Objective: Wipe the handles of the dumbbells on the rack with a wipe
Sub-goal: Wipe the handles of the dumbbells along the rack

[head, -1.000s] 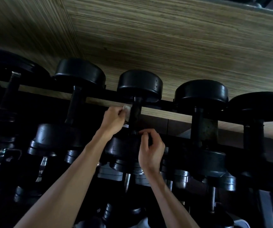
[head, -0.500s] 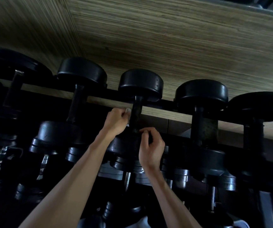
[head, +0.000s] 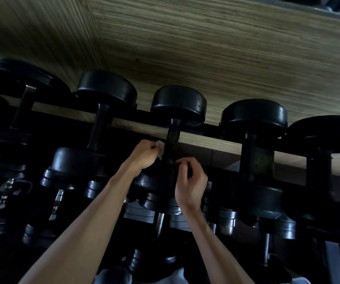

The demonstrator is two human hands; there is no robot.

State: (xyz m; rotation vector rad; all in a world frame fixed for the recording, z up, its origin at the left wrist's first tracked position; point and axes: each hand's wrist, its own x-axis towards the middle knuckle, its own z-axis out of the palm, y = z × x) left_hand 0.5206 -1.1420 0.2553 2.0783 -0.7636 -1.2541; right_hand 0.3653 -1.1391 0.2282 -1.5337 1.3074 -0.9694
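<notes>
Left hand: the left hand is up at the centre dumbbell's handle, fingers curled tight, gripping a pale wipe against the handle's left side.
Wipe: only a small light scrap of it shows, poking out between the fingers and the bar; whether it wraps right round the bar cannot be told.
Right hand: the right hand sits just right of the same handle, lower down, fingers curled in, fingertips pinched at the bar's near end; what they have hold of is too dark to tell.
Centre dumbbell: black centre dumbbell, far head round and glossy, near head hidden partly behind both hands.
Handle: the dark handle runs from the far head down between the two hands.
Neighbours: a dumbbell on the left and a dumbbell on the right lie alongside, each well apart from the hands, and more heads run off to both edges.
Rack: the black rack carries the row along its far rail, and smaller dumbbells with shiny metal handles sit on a lower tier nearer the camera.
Wall: a wood-grain wall fills the far side.
Light: dim, so the lower tier is mostly shadow.
</notes>
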